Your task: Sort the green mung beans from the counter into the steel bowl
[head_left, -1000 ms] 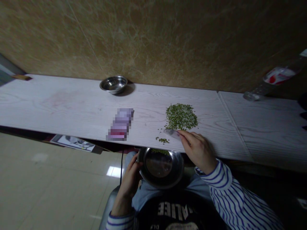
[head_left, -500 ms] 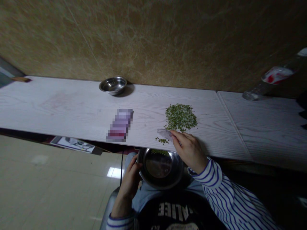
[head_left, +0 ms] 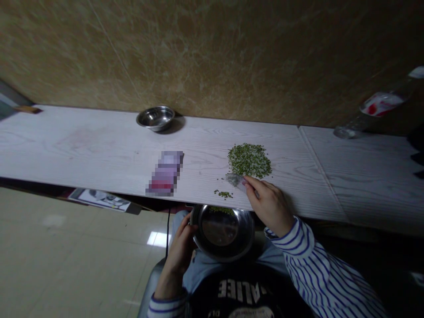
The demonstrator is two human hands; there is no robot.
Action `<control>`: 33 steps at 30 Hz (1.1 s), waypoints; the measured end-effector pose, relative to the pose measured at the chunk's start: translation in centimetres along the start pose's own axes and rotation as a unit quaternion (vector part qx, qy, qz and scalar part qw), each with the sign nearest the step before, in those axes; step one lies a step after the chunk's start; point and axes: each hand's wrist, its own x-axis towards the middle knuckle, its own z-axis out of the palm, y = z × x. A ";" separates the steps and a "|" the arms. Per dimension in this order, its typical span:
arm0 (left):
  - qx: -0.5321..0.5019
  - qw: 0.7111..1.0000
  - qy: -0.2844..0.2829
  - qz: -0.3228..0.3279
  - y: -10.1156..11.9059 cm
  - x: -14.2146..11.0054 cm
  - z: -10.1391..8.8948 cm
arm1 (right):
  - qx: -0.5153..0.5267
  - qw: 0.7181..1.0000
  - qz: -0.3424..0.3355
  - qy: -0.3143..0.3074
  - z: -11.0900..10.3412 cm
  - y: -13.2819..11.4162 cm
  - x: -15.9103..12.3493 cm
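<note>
Change vs half a second ago: right hand (head_left: 270, 204) is back to the right and slightly farther in, so the clear plastic scraper (head_left: 233, 179) is off the small bean cluster (head_left: 226, 194) and at the near-left fringe of the main pile of green beans (head_left: 249, 161). Cluster and pile look about the same as then; no visible gain in the steel bowl (head_left: 247, 232). My read: a return stroke, sorting or portioning partway, most beans yet to be moved.

Right grip: thumb and fingers pinched on the scraper's right end, free end pointing left. Can't tell whether its edge touches the table (head_left: 205, 141).

Left hand (head_left: 181, 245): grip closed on the bowl's left rim, some fingers hidden. Bowl sits just off the table's front edge, over the lap, tilted or level unclear. Some beans inside, gathered along the far wall.

Layout relative to right grip: main pile directly beyond the fingertips, near edge just beside the scraper. Cluster left and nearer the person, a few stray beans between it and the pile. Bowl opening just below the cluster, left of the right wrist.
</note>
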 end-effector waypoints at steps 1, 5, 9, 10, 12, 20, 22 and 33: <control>-0.001 1.000 0.000 -0.004 0.1 -0.1 0.1 | 0.000 1.000 0.002 -0.002 0.1 -0.1 0.1; -0.008 1.000 0.003 -0.017 0.6 -0.3 0.3 | -0.002 1.000 0.008 -0.016 0.5 -0.3 0.5; -0.012 1.000 0.004 -0.017 0.4 -0.1 0.1 | -0.004 1.000 0.005 -0.020 0.9 -0.6 0.7; -0.010 1.000 0.003 -0.015 0.3 -0.1 0.0 | -0.005 1.000 0.003 -0.017 0.9 -0.7 0.8; -0.006 1.000 -0.002 -0.012 0.1 0.0 -0.2 | -0.005 1.000 -0.003 -0.011 0.8 -0.9 0.8; 0.002 1.000 -0.011 -0.017 -0.1 0.2 -0.3 | -0.006 1.000 0.012 -0.019 0.2 -0.9 0.4; 0.004 1.000 -0.011 -0.016 -0.2 0.2 -0.4 | -0.005 1.000 0.017 -0.025 0.4 -0.9 0.4; -0.011 1.000 0.001 -0.003 0.5 -0.2 -0.3 | -0.003 0.999 0.033 -0.032 0.9 -1.5 1.0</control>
